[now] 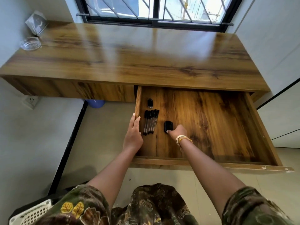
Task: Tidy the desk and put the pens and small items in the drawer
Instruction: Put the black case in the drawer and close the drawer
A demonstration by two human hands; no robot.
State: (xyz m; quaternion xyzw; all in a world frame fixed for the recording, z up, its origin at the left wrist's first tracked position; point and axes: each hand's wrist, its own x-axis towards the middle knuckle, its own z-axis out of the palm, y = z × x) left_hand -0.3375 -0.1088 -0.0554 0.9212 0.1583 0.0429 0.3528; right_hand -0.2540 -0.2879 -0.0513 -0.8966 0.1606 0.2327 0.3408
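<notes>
My right hand (177, 131) pinches the small black case (168, 126), thumb on its near end, the case lying on the drawer (264, 127) floor near the drawer's left side. My left hand (133, 132) rests flat along the drawer's left wall, fingers straight, gripping nothing.

Risks, as I judge them: if I slide the case leftward it may knock the pens (150, 121), which lie just beside it in a tight row; they would roll apart. If I shut the drawer hard, the pens and the little black bottle-like item (150, 102) could slide toward the back. My left fingers sit over the drawer's left wall near the counter's front edge, so closing it now may trap them.

Drawer contents: six or so black-capped pens side by side at the left; the small black item beyond them, near the back left corner; the case to their right. The rest of the drawer floor is bare wood.

On the counter (146, 59), far left corner: a glass dish (30, 43) and a clear angular object (36, 23).
</notes>
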